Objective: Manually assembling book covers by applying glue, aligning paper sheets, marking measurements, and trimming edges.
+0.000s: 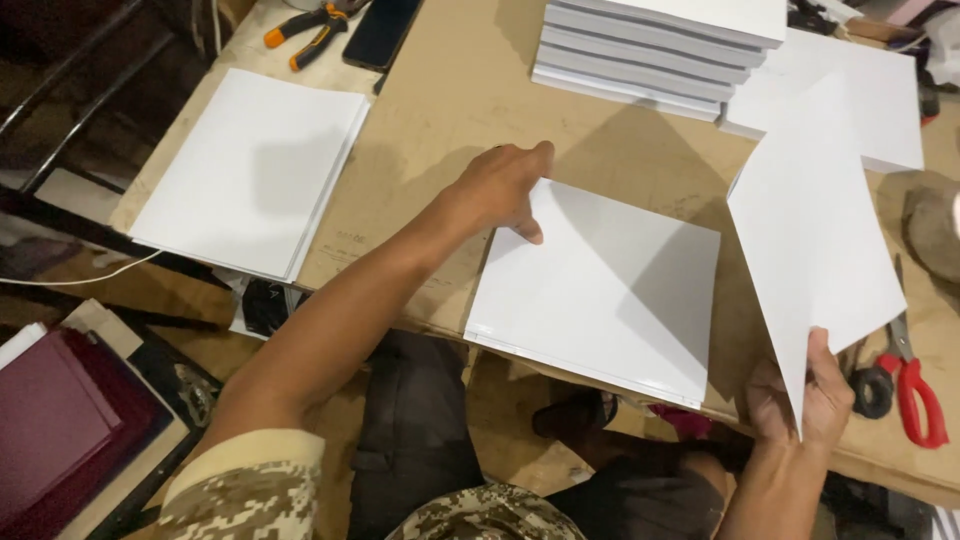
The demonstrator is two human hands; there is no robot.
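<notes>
The left hand (500,185) lies flat on the far left corner of a white paper block (600,290) at the near edge of the brown tabletop (450,90), fingers (528,228) pressing down, not closed round it. The right hand (800,395) pinches a loose white sheet (815,235) upright — just right of the block. Around them: another white stack (250,170) to the left, piled white booklets (650,50) beyond, red-handled scissors (915,390), orange pliers (305,30).

White paper stack (600,290), tan table (450,110), red-handled scissors (915,395), orange-and-black pliers (305,28), camouflage sleeve (245,495)
</notes>
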